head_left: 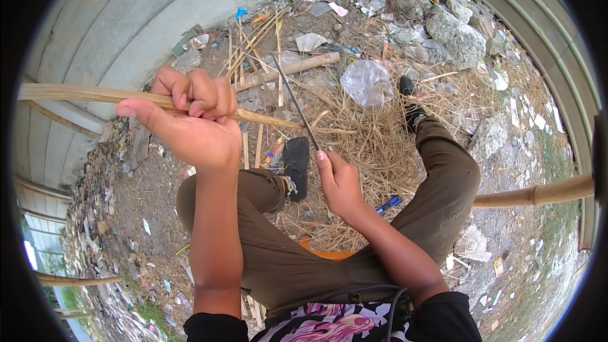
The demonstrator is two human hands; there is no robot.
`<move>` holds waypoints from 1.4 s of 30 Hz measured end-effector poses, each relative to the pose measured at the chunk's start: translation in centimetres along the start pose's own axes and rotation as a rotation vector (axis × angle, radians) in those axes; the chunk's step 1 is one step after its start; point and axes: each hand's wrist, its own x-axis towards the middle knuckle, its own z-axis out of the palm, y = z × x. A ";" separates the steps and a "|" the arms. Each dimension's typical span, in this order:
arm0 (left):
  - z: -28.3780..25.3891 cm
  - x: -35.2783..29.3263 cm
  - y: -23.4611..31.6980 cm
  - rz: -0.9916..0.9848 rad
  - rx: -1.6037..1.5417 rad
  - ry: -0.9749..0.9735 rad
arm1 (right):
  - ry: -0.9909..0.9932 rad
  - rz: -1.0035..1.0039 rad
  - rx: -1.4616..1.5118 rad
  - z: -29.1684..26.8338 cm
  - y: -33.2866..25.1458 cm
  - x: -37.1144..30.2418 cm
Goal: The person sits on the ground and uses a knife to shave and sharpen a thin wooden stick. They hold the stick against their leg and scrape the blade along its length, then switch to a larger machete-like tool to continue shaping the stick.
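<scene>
A long, pale bamboo strip runs from the left edge of the view toward the middle. My left hand is wrapped round it, with the fingers curled over the strip and the thumb stretched along its near side. In my right hand is a knife with a long, thin, dark blade pointing away and to the left. The blade crosses the strip near its right end, and they appear to touch there. The knife's handle is hidden inside my right fist.
Bamboo shavings cover the ground between my feet. Beyond lie several split strips and a round bamboo pole. A clear plastic bag, a blue object and concrete rubble lie around. A grey wall stands at left.
</scene>
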 end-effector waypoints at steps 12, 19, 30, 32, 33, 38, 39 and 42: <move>-1.1 0.4 0.2 0.062 0.028 0.142 | 0.010 -0.112 -0.089 1.0 -0.4 -0.1; -0.5 -0.7 -0.5 0.046 0.028 0.065 | -0.005 -0.043 -0.109 1.3 0.7 -1.0; -1.4 -0.1 -0.3 0.059 0.017 0.073 | -0.034 -0.023 -0.382 1.2 3.6 0.0; -2.0 0.3 -0.2 0.086 0.025 0.138 | -0.029 0.012 -0.260 1.0 1.8 0.1; -2.0 0.3 -0.2 0.084 0.033 0.141 | -0.027 0.034 -0.199 1.0 0.7 -0.1; -1.0 -0.1 0.0 0.077 0.062 0.122 | -0.007 -0.040 -0.239 1.8 1.5 -1.0; -1.0 0.0 -0.1 0.069 0.059 0.116 | 0.008 0.058 -0.282 2.0 3.6 -0.2; -1.1 0.2 -0.4 0.060 0.059 0.109 | 0.008 0.093 -0.314 1.0 5.7 1.4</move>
